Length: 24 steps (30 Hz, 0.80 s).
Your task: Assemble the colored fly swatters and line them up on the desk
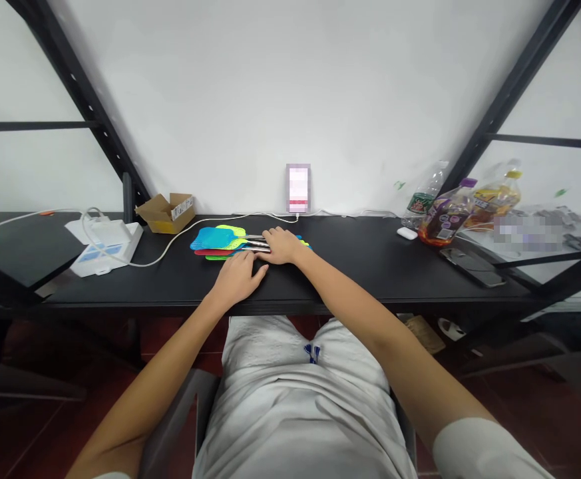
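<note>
fly swatters (217,241) mid desk (370,266), phone (298,188) standing behind them at the wall, cardboard box (166,214) and second box (105,249) to their left, bottles (444,216) far right.

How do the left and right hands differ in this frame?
The left hand lies nearer the front edge of the black desk, while the right hand sits farther back. The left rests on the desktop; the right lies across the metal handles of the fly swatters. Both are palm down.

Fly swatters (217,238) show smooth plastic mesh and shiny metal handles (257,244); the tabletop (370,266) looks matt.
</note>
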### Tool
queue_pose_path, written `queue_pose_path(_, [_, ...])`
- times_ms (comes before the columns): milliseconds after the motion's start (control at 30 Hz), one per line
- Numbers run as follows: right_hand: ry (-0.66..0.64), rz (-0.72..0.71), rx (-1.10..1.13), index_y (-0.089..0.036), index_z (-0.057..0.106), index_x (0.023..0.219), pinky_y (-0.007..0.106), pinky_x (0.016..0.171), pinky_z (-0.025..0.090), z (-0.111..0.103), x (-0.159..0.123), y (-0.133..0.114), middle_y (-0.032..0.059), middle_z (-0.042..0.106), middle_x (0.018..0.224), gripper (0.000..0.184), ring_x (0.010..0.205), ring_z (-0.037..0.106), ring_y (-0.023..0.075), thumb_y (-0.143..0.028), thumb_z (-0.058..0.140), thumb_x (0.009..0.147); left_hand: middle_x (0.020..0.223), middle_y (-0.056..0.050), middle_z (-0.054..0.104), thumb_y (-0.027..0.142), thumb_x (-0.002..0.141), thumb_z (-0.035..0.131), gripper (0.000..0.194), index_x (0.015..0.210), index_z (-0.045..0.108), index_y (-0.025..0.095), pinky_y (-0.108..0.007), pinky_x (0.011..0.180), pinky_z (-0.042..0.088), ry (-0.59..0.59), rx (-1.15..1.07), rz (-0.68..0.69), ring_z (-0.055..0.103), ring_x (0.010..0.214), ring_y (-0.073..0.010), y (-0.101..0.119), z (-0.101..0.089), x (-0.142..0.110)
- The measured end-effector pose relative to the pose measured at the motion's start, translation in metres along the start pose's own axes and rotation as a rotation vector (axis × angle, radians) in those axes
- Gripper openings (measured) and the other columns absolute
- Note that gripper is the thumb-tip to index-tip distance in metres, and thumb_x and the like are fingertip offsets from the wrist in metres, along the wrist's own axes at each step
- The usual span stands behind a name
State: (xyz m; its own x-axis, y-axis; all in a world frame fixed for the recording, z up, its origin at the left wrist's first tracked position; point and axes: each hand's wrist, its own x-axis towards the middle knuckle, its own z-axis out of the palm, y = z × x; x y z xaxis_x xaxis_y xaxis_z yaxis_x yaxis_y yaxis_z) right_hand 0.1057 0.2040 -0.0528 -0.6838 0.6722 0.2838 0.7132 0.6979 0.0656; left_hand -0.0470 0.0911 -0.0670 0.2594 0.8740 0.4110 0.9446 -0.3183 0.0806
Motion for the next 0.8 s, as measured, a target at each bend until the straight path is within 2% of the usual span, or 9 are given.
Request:
queue_pose_path(267, [0.08, -0.054, -0.052, -0.008, 0.053, 0.125, 0.043, 0.096, 0.046, 0.011, 0.017, 0.008, 0.0185, 0.062, 0.121, 0.061, 0.114, 0.054, 0.0325, -0.061, 0.037, 0.097, 0.136, -0.018, 0.059, 0.05, 0.096, 0.043, 0.053, 0.132, 0.051, 0.011, -0.044, 0.106, 0.042, -0.104, -0.081, 0.028, 0.056, 0.126, -0.0325, -0.01, 0.001, 0.011])
queue_pose_path(367, [0.088, -0.047, -0.082, -0.008, 0.052, 0.124, 0.043, 0.094, 0.045, 0.014, 0.024, 0.011, 0.0189, 0.062, 0.119, 0.06, 0.112, 0.055, 0.0326, -0.06, 0.038, 0.098, 0.135, -0.017, 0.061, 0.055, 0.095, 0.043, 0.057, 0.133, 0.051, 0.013, -0.044, 0.104, 0.043, -0.17, -0.099, 0.014, 0.057, 0.125, -0.0327, -0.014, 0.0, 0.022])
queue_pose_path(533, [0.086, -0.019, -0.132, -0.007, 0.052, 0.121, 0.044, 0.095, 0.044, 0.018, 0.038, 0.019, 0.0192, 0.065, 0.117, 0.043, 0.109, 0.057, 0.0317, -0.042, 0.037, 0.101, 0.137, -0.024, 0.059, 0.064, 0.094, 0.039, 0.071, 0.132, 0.052, 0.006, -0.044, 0.105, 0.042, -0.253, -0.016, -0.031, 0.054, 0.129, -0.0366, -0.012, 0.0, 0.041])
queue_pose_path(700, [0.087, -0.032, -0.147, -0.008, 0.053, 0.12, 0.043, 0.094, 0.043, 0.019, 0.051, 0.031, 0.0189, 0.066, 0.117, 0.038, 0.109, 0.058, 0.0311, -0.036, 0.035, 0.102, 0.146, -0.027, 0.05, 0.068, 0.094, 0.03, 0.082, 0.137, 0.05, 0.002, -0.045, 0.112, 0.033, -0.268, 0.077, -0.079, 0.045, 0.138, -0.0383, -0.006, 0.007, 0.057])
queue_pose_path(800, [0.077, -0.036, -0.159, -0.008, 0.052, 0.12, 0.043, 0.092, 0.043, 0.019, 0.056, 0.038, 0.0192, 0.067, 0.114, 0.039, 0.107, 0.06, 0.0312, -0.037, 0.034, 0.103, 0.145, -0.025, 0.052, 0.072, 0.092, 0.028, 0.085, 0.137, 0.051, 0.004, -0.045, 0.112, 0.031, -0.241, 0.095, -0.119, 0.045, 0.137, -0.0374, -0.004, 0.015, 0.065])
